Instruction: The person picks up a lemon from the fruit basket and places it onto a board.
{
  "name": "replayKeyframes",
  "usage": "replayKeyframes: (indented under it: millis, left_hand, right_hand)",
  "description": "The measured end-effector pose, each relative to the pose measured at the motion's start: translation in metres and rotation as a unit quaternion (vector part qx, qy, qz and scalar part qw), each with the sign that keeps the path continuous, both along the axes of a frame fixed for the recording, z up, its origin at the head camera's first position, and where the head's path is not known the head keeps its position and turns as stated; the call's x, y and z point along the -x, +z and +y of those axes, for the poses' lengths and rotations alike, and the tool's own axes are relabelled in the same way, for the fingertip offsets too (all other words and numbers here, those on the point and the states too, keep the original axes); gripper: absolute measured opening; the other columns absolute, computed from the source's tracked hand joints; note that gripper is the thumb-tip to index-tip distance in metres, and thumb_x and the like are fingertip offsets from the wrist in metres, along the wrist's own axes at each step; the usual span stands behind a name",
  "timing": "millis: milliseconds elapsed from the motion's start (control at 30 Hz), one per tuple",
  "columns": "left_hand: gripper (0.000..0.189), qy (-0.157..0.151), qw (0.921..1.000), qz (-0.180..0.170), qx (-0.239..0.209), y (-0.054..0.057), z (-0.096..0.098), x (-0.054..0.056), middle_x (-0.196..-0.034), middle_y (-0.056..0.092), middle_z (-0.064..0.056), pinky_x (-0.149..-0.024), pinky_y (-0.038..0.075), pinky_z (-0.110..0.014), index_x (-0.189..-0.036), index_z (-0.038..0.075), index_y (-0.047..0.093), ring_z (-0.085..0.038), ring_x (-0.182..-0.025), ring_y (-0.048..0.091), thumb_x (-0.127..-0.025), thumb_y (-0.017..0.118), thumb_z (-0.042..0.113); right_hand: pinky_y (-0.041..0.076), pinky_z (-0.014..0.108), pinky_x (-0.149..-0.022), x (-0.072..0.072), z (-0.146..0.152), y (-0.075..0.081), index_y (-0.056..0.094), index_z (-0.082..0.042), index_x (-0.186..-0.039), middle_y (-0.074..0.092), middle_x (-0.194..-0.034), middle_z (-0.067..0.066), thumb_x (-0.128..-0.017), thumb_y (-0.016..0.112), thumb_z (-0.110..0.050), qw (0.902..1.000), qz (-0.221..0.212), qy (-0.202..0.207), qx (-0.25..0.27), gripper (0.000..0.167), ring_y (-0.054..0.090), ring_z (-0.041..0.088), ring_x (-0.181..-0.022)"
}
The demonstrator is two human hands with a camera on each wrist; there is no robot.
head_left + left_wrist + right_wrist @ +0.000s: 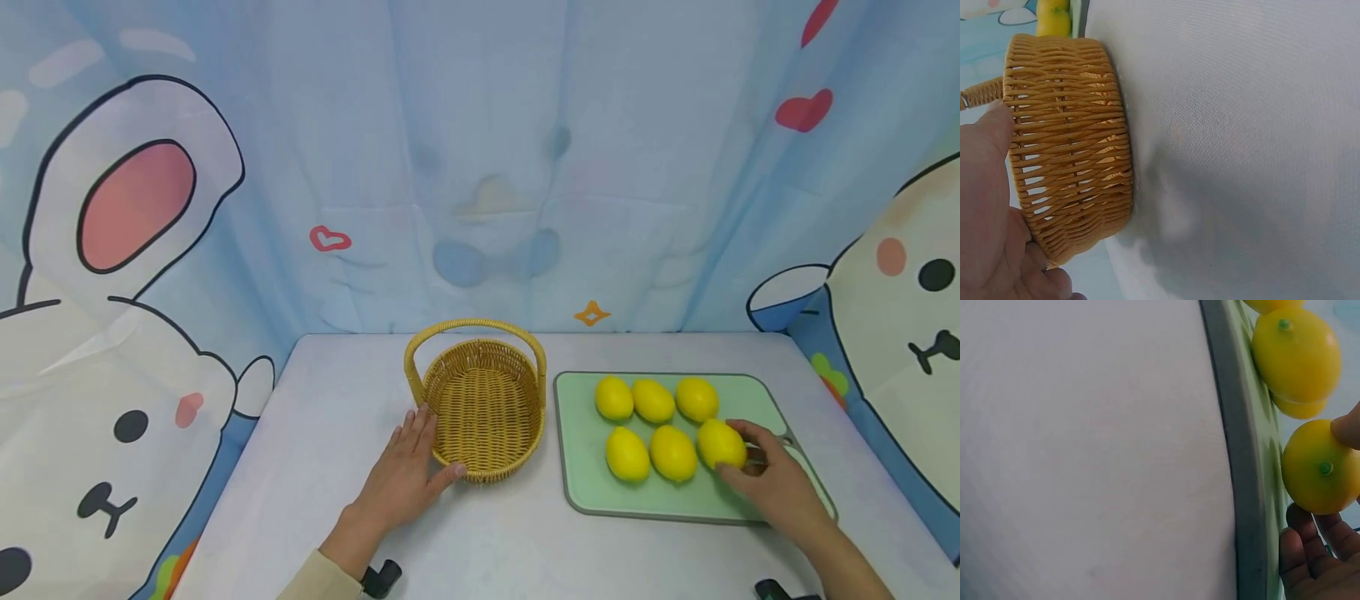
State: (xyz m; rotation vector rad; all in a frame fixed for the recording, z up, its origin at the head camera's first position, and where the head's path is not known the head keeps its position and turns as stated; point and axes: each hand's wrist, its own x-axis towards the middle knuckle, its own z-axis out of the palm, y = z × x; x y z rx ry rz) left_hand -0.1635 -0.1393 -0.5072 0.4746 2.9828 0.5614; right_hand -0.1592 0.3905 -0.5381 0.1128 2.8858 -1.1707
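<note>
My left hand rests against the near left rim of a round wicker basket, its fingers fairly straight and the thumb at the front edge. Nothing lies inside the basket, whose arched handle stands upright. On the right, my right hand grips a yellow lemon at the near right end of a group on a green cutting board. In the right wrist view, thumb and fingers lie on opposite sides of that lemon. Whether it touches the board is hard to tell.
Several other lemons lie in two rows on the board, left of and behind the held one. A white cloth covers the table. Behind it hangs a blue curtain with cartoon prints.
</note>
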Motion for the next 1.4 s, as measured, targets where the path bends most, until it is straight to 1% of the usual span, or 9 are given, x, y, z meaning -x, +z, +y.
replayKeyframes:
  millis: [133,233,367,600,733,1000,1300,1400]
  left_hand:
    - [0.096,0.002,1.0000,-0.001,-0.004,0.0000,0.0004,0.0003,-0.177,0.012,-0.017,-0.132,0.018,-0.054,-0.167,0.001,0.025,-0.037,-0.164,0.011,-0.103,0.051,0.068]
    - [0.096,0.003,1.0000,-0.003,-0.005,-0.0003,0.0007,0.0005,-0.177,0.011,-0.017,-0.132,0.017,-0.054,-0.167,0.001,0.025,-0.037,-0.164,0.010,-0.103,0.051,0.067]
    - [0.095,0.004,1.0000,-0.004,-0.004,-0.0001,0.0008,0.0003,-0.177,0.011,-0.017,-0.132,0.018,-0.054,-0.167,0.001,0.024,-0.037,-0.164,0.011,-0.104,0.051,0.067]
    - [0.096,0.004,1.0000,-0.004,-0.004,0.0012,0.0006,-0.0005,-0.177,0.012,-0.018,-0.132,0.018,-0.054,-0.167,0.001,0.024,-0.037,-0.164,0.011,-0.103,0.050,0.068]
    - [0.097,0.003,1.0000,-0.004,-0.003,0.0020,0.0005,-0.0008,-0.177,0.012,-0.018,-0.132,0.018,-0.054,-0.167,0.001,0.024,-0.037,-0.164,0.011,-0.103,0.049,0.069]
    - [0.097,0.003,1.0000,-0.003,-0.003,0.0025,0.0004,-0.0011,-0.176,0.012,-0.018,-0.132,0.019,-0.054,-0.167,0.000,0.025,-0.037,-0.164,0.011,-0.103,0.049,0.069]
    - [0.096,0.001,1.0000,-0.003,-0.005,0.0034,0.0005,-0.0015,-0.176,0.012,-0.018,-0.132,0.019,-0.054,-0.166,0.000,0.025,-0.038,-0.164,0.012,-0.103,0.050,0.068]
    - [0.097,0.000,1.0000,-0.002,-0.004,0.0037,0.0005,-0.0017,-0.176,0.012,-0.018,-0.132,0.019,-0.054,-0.166,0.000,0.025,-0.038,-0.164,0.012,-0.103,0.049,0.069]
  right_hand:
    - [0.045,0.021,-0.077,-0.0004,-0.0008,-0.0017,0.031,0.004,-0.160,0.045,-0.149,0.036,-0.103,0.070,-0.038,0.9998,-0.004,0.007,-0.019,0.081,0.055,0.046,-0.119]
    - [0.045,0.022,-0.078,0.0000,-0.0022,-0.0020,0.032,0.003,-0.160,0.047,-0.149,0.035,-0.103,0.070,-0.038,0.9996,-0.001,0.009,-0.026,0.080,0.056,0.046,-0.118]
    - [0.042,0.016,-0.073,0.0005,-0.0029,-0.0014,0.033,0.004,-0.159,0.048,-0.147,0.034,-0.103,0.070,-0.037,0.9995,0.002,0.010,-0.031,0.079,0.055,0.044,-0.117]
    - [0.041,0.014,-0.074,0.0020,-0.0030,-0.0017,0.030,0.008,-0.158,0.047,-0.144,0.037,-0.103,0.071,-0.034,0.9993,0.005,0.021,-0.030,0.080,0.053,0.045,-0.118]
    - [0.041,0.014,-0.074,0.0025,-0.0038,-0.0016,0.031,0.009,-0.157,0.046,-0.144,0.037,-0.102,0.071,-0.035,0.9993,0.008,0.025,-0.026,0.081,0.052,0.046,-0.120]
    - [0.042,0.014,-0.074,0.0024,-0.0052,-0.0037,0.034,0.008,-0.156,0.048,-0.143,0.036,-0.100,0.076,-0.035,0.9991,0.022,0.023,-0.028,0.083,0.055,0.043,-0.116]
    - [0.042,0.016,-0.074,0.0041,-0.0054,-0.0029,0.029,0.007,-0.159,0.045,-0.147,0.037,-0.100,0.075,-0.041,0.9992,0.003,0.021,-0.032,0.089,0.054,0.046,-0.118]
    - [0.042,0.015,-0.074,0.0042,-0.0053,-0.0030,0.029,0.007,-0.159,0.045,-0.147,0.036,-0.100,0.075,-0.042,0.9992,0.003,0.023,-0.032,0.089,0.054,0.046,-0.118]
